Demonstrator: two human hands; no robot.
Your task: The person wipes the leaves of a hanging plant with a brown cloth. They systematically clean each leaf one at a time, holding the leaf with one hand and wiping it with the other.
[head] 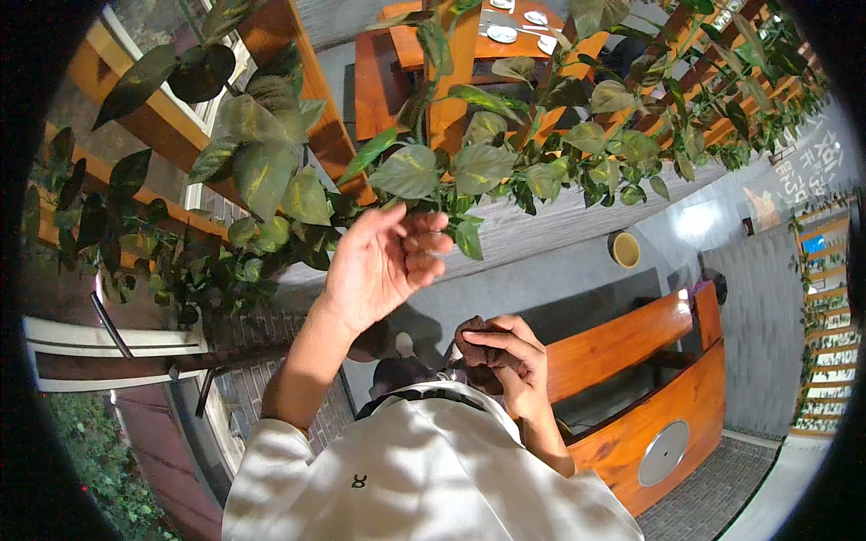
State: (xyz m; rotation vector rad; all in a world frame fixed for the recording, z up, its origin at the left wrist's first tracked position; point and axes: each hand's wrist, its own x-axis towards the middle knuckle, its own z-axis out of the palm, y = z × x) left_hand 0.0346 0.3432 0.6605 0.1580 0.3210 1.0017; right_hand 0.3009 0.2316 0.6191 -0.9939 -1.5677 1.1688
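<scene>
My left hand point(382, 267) is raised at the picture's middle, palm up and fingers loosely curled apart, with nothing seen in it. Its fingertips are close beneath the variegated leaves point(406, 170) of a trailing vine; whether they touch is unclear. Lower and to the right, my right hand point(521, 358) grips a crumpled dark brown cloth point(488, 348) in front of my chest. The vine hangs along a wooden lattice point(450, 88) above a grey ledge point(534, 226).
Right of me stands a wooden table point(609, 466) with a round metal disc point(664, 453), beside a wooden bench point(622, 345). A yellow bucket point(625, 249) is on the grey floor. Past the lattice, another table point(467, 44) holds dishes. A door handle point(111, 324) shows at left.
</scene>
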